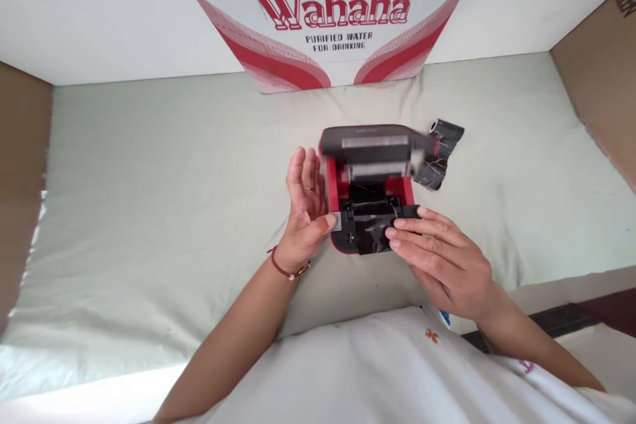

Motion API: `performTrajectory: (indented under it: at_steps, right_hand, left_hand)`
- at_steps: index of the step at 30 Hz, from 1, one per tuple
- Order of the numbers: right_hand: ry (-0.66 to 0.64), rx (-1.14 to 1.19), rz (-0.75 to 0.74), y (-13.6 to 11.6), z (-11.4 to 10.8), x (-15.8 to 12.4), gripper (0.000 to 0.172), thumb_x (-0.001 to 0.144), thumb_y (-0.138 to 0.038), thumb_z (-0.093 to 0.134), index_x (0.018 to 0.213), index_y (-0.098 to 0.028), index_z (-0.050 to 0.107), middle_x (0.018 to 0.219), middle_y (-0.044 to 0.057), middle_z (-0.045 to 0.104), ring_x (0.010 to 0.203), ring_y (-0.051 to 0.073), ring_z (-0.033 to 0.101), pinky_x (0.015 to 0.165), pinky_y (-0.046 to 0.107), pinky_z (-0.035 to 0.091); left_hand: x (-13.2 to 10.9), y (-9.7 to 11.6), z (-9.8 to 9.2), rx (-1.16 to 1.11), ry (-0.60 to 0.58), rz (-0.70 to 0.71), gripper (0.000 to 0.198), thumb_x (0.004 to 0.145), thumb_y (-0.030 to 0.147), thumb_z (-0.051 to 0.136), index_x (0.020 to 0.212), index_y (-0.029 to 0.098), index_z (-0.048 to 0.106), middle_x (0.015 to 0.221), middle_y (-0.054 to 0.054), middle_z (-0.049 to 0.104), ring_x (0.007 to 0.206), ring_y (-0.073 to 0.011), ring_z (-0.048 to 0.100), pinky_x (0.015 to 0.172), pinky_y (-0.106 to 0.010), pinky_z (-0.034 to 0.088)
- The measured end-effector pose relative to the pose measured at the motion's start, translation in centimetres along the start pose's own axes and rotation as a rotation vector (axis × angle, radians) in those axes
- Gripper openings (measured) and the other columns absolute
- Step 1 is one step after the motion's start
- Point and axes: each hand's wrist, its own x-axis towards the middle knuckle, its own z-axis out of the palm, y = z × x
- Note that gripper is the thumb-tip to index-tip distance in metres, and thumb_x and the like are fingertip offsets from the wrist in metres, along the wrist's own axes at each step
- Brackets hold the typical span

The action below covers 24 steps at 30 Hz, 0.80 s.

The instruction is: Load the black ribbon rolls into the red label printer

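A single head camera looks forward and down from over the near edge of the cloth point(149, 212), close above the left hand point(305, 205) and right hand point(450, 262), reaching the carton point(342, 63) along the far edge.

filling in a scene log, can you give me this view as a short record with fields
machine: red-and-black, lid raised, motion-blurred
left hand: thumb at grey tab on front corner
right hand: fingers on black strip and front edge
right of machine: dark roll
surface: pale green cloth
behind: Wahaha carton
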Motion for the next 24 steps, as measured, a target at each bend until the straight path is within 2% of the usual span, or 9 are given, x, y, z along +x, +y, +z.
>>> performTrajectory:
  at_steps: [3, 5, 8, 11, 14, 17, 21, 23, 24]
  right_hand:
    - [-0.024, 0.043, 0.018, -0.1, -0.8, 1.5, 0.063, 0.109, -0.003, 0.073, 0.168, -0.022, 0.074, 0.132, 0.008, 0.096, 0.124, 0.025, 0.092, 0.117, 0.048, 0.077]
    - [-0.04, 0.041, 0.087, -0.1, -1.5, 3.0, 0.057, 0.113, -0.008, 0.074, 0.167, -0.024, 0.074, 0.133, 0.009, 0.095, 0.116, 0.025, 0.091, 0.105, 0.045, 0.078]
    - [-0.095, -0.074, 0.186, 0.2, -2.0, 5.3, 0.038, 0.118, -0.024, 0.078, 0.157, -0.026, 0.081, 0.141, 0.012, 0.093, 0.122, 0.029, 0.086, 0.106, 0.05, 0.075]
    - [-0.283, -0.16, 0.166, 1.2, -1.8, 6.9, 0.032, 0.12, -0.04, 0.079, 0.142, -0.019, 0.088, 0.139, 0.014, 0.093, 0.125, 0.035, 0.079, 0.104, 0.056, 0.073]
    - [-0.376, -0.09, 0.157, 2.5, -1.4, 7.7, 0.021, 0.122, -0.033, 0.076, 0.126, -0.02, 0.092, 0.121, 0.009, 0.095, 0.109, 0.029, 0.078, 0.097, 0.049, 0.071]
    - [-0.277, 0.007, 0.164, 3.0, -1.0, 8.5, 0.015, 0.12, -0.024, 0.077, 0.112, -0.024, 0.09, 0.104, 0.004, 0.093, 0.098, 0.024, 0.077, 0.093, 0.041, 0.069]
    - [-0.024, 0.035, 0.192, 2.0, -1.6, 9.2, 0.016, 0.114, -0.017, 0.081, 0.111, -0.03, 0.09, 0.107, 0.001, 0.093, 0.097, 0.025, 0.078, 0.093, 0.046, 0.068]
    - [0.151, 0.019, 0.237, 1.8, -2.9, 8.9, 0.014, 0.111, -0.023, 0.086, 0.109, -0.035, 0.09, 0.103, 0.0, 0.091, 0.094, 0.028, 0.079, 0.096, 0.054, 0.066]
    - [0.178, -0.01, 0.286, 1.9, -3.9, 8.4, 0.009, 0.113, -0.033, 0.084, 0.109, -0.038, 0.09, 0.1, 0.0, 0.089, 0.095, 0.031, 0.079, 0.098, 0.059, 0.065]
  left_hand:
    - [0.1, -0.4, -0.2, -0.021, -0.05, 0.008, 0.114, 0.095, 0.067, 0.104, 0.187, 0.062, 0.036, 0.213, 0.003, 0.024, 0.202, -0.0366, 0.013, 0.165, -0.066, 0.019]
    - [0.1, -0.5, -0.4, -0.018, -0.054, 0.011, 0.107, 0.097, 0.065, 0.102, 0.185, 0.058, 0.043, 0.211, 0.001, 0.029, 0.201, -0.0362, 0.02, 0.165, -0.064, 0.024]
    - [0.0, -0.6, -0.4, -0.007, -0.039, 0.017, 0.1, 0.097, 0.066, 0.102, 0.182, 0.052, 0.051, 0.207, -0.002, 0.036, 0.198, -0.0364, 0.028, 0.164, -0.062, 0.028]
    - [0.0, -0.6, -0.3, 0.001, -0.026, 0.012, 0.099, 0.096, 0.07, 0.102, 0.18, 0.049, 0.055, 0.206, -0.004, 0.037, 0.197, -0.0389, 0.031, 0.162, -0.065, 0.031]
    - [0.0, -0.4, 0.0, 0.013, -0.012, 0.012, 0.098, 0.095, 0.073, 0.101, 0.179, 0.046, 0.057, 0.206, -0.007, 0.039, 0.195, -0.0411, 0.033, 0.161, -0.067, 0.033]
    - [0.0, -0.2, 0.3, 0.008, -0.008, -0.005, 0.098, 0.096, 0.074, 0.101, 0.178, 0.044, 0.058, 0.204, -0.009, 0.042, 0.194, -0.0424, 0.036, 0.161, -0.069, 0.032]
    - [0.0, 0.2, 0.6, -0.029, -0.019, -0.024, 0.097, 0.096, 0.073, 0.101, 0.179, 0.043, 0.058, 0.203, -0.01, 0.043, 0.194, -0.0429, 0.036, 0.161, -0.071, 0.032]
    - [0.0, 0.4, 0.6, -0.04, -0.022, -0.025, 0.096, 0.097, 0.07, 0.101, 0.178, 0.043, 0.059, 0.202, -0.009, 0.044, 0.194, -0.0427, 0.036, 0.161, -0.07, 0.032]
    - [0.0, 0.5, 0.7, -0.044, -0.024, -0.026, 0.095, 0.097, 0.07, 0.101, 0.178, 0.043, 0.06, 0.202, -0.009, 0.045, 0.194, -0.0426, 0.036, 0.161, -0.07, 0.032]
